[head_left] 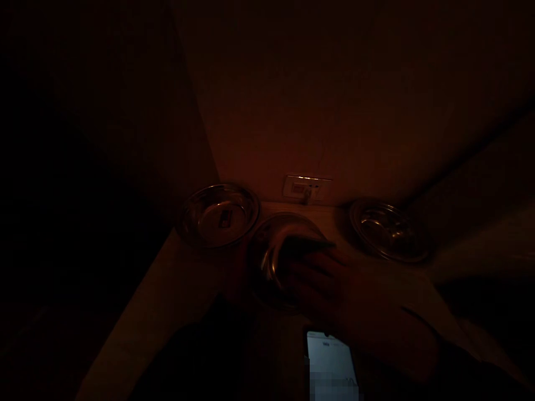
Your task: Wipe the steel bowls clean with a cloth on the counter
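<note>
The scene is very dark. A shiny steel bowl is in the middle, over the table. My right hand lies across its right side, fingers stretched over the metal, with a dark, cloth-like piece under them. The piece's pointed corner sticks out to the right; its exact kind is too dark to tell. My left hand shows only faintly at the bowl's left rim and seems to grip it; its fingers are mostly lost in shadow. Below my right hand, a phone with a lit screen lies partly covered.
At the back left of the table stands another steel bowl with a dark label inside. A further steel dish is at the back right. On the wall behind is a socket plate with a plug in it.
</note>
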Motion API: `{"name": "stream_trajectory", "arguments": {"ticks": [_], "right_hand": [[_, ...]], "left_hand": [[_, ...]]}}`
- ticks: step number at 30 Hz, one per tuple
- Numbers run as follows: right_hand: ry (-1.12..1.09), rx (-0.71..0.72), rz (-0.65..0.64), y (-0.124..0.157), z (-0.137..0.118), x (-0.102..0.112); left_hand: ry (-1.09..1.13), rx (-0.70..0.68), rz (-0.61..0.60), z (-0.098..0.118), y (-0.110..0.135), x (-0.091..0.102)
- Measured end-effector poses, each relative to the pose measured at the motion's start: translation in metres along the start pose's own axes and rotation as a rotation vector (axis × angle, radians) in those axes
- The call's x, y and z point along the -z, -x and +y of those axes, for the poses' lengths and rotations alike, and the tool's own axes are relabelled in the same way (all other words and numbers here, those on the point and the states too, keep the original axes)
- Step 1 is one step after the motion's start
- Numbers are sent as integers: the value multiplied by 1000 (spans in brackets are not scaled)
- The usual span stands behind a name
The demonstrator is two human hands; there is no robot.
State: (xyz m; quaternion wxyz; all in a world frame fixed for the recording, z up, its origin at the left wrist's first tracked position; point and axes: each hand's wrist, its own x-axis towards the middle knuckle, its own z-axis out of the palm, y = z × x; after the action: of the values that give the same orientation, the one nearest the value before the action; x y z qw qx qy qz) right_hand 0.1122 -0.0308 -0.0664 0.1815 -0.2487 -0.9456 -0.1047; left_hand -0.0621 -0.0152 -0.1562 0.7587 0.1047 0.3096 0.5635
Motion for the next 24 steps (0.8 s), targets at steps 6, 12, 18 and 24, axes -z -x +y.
{"name": "stream_trajectory", "arguments": {"ticks": [6,12,18,24], "right_hand": [[89,-91,-44,-1,7,3],[42,-10,18,0,2,-1],[127,-73,-4,1,12,4],[134,-71,-2,0,12,6]], "left_hand": [[-5,-78,81,3,-9,11],[-13,-12,77,1,0,-4],[3,1,97,6,4,-13],[11,14,112,8,2,-12]]}}
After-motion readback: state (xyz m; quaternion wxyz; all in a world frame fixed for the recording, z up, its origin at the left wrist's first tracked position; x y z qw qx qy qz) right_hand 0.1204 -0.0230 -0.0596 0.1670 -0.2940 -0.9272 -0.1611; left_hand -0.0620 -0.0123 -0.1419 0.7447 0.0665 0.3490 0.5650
